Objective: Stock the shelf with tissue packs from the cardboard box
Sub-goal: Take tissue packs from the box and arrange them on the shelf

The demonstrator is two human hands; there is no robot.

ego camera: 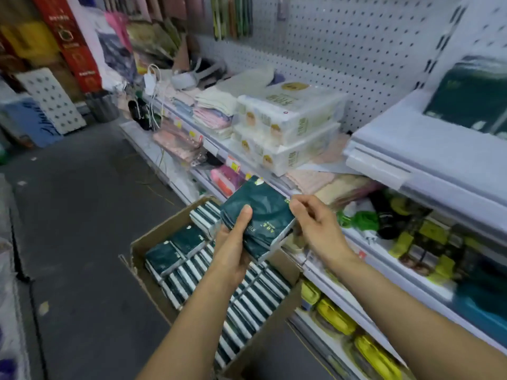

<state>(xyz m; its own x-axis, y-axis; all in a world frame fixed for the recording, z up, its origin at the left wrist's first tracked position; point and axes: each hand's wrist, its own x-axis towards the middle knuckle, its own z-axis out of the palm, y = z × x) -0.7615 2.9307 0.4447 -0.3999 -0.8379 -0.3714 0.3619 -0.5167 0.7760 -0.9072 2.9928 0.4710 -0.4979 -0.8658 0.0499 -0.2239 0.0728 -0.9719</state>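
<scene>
Both hands holding dark green tissue packs [259, 218] above cardboard box [219, 272] at six o'clock, left hand [233, 242] gripping beneath, right hand [315, 223] pinching an edge; loose stack could slip apart before reaching shelf [406, 149] at two o'clock.

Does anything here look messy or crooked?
A bit. Most dark green tissue packs in the cardboard box stand in neat rows, but two packs lie flat on top, tilted. On the shelf, the folded cloths sit in uneven heaps. Nothing looks torn or spilled.
</scene>
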